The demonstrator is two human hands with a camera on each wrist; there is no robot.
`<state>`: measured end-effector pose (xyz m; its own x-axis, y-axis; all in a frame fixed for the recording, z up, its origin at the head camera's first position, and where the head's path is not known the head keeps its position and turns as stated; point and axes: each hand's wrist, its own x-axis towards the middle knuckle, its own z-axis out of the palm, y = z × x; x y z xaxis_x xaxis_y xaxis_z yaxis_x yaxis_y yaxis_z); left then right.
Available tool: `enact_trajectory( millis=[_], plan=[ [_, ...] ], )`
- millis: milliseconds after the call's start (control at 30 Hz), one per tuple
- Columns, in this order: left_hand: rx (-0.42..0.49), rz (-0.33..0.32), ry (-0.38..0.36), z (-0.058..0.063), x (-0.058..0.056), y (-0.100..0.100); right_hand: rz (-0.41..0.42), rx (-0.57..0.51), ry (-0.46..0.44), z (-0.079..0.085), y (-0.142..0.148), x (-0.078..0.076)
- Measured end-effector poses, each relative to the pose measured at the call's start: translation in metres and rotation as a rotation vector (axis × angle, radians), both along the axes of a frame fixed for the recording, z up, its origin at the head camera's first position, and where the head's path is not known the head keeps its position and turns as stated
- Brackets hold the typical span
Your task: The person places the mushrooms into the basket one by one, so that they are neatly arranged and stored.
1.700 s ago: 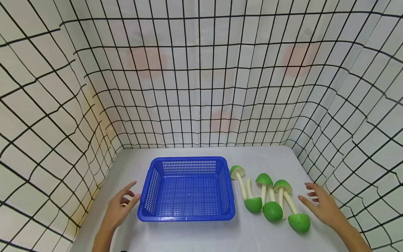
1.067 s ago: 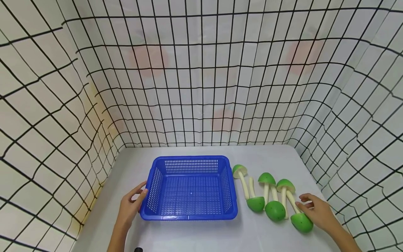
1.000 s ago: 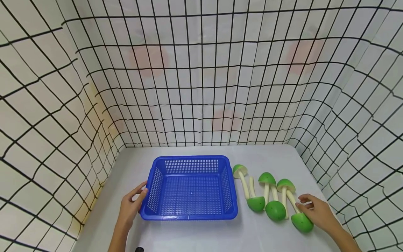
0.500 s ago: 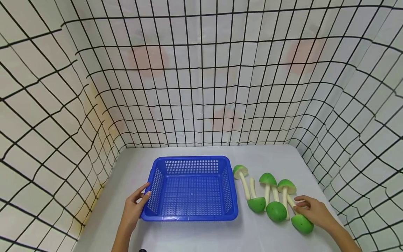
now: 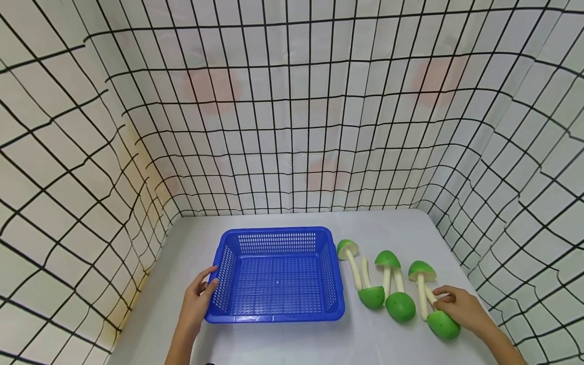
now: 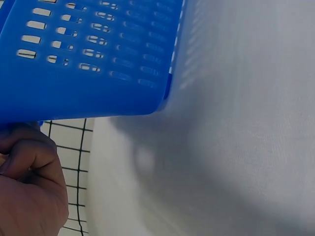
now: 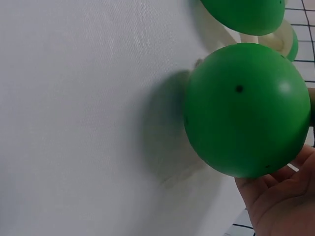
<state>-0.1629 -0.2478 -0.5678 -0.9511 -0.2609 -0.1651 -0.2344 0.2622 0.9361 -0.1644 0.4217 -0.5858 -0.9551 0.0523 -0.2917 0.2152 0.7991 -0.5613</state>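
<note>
My left hand (image 5: 193, 306) holds the left rim of a blue perforated plastic basket (image 5: 272, 319), thumb on top. In the left wrist view, the curled fingers of that hand (image 6: 32, 182) meet the basket's edge (image 6: 93, 96). To the right, my right hand (image 5: 464, 308) pinches the pale stem of a green-capped toy mushroom (image 5: 443, 325) just above its cap. That cap (image 7: 248, 113) fills much of the right wrist view and hides most of the grip. A second mushroom (image 5: 422, 271) lies close against it, cap pointing away.
More green-capped mushrooms lie between the basket and my right hand, among them one with a dotted cap (image 5: 401, 306) and one by the basket's corner (image 5: 348, 248). All rest on a white tabletop (image 5: 310, 342). Black wire grid (image 5: 292, 126) stands around three sides.
Both hands have come inward, the left to the basket's rim and the right to the nearest mushroom. In the last half second that mushroom and its neighbour have shifted slightly right.
</note>
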Motion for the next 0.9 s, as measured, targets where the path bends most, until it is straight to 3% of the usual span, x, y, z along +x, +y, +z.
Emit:
enact_trajectory(
  millis=[167,267,400,600,733,900],
  plan=[
    [-0.013,0.021,0.008,-0.001,0.001,0.001,-0.03,-0.003,-0.011,0.005,0.001,0.001],
    [-0.018,0.029,0.015,-0.001,0.002,0.0,-0.005,0.021,0.007,0.005,-0.001,0.0],
    [-0.026,0.035,0.018,-0.001,0.004,0.0,0.03,0.065,0.056,0.007,-0.004,0.0],
    [-0.042,0.044,0.025,-0.005,0.003,0.002,0.028,0.145,0.12,0.011,-0.007,0.003],
    [-0.053,0.047,0.032,-0.007,0.003,0.003,0.041,0.2,0.214,0.013,-0.01,0.005],
    [-0.068,0.044,0.029,-0.007,0.002,0.004,0.018,0.21,0.272,0.02,-0.015,0.005]
  ],
)
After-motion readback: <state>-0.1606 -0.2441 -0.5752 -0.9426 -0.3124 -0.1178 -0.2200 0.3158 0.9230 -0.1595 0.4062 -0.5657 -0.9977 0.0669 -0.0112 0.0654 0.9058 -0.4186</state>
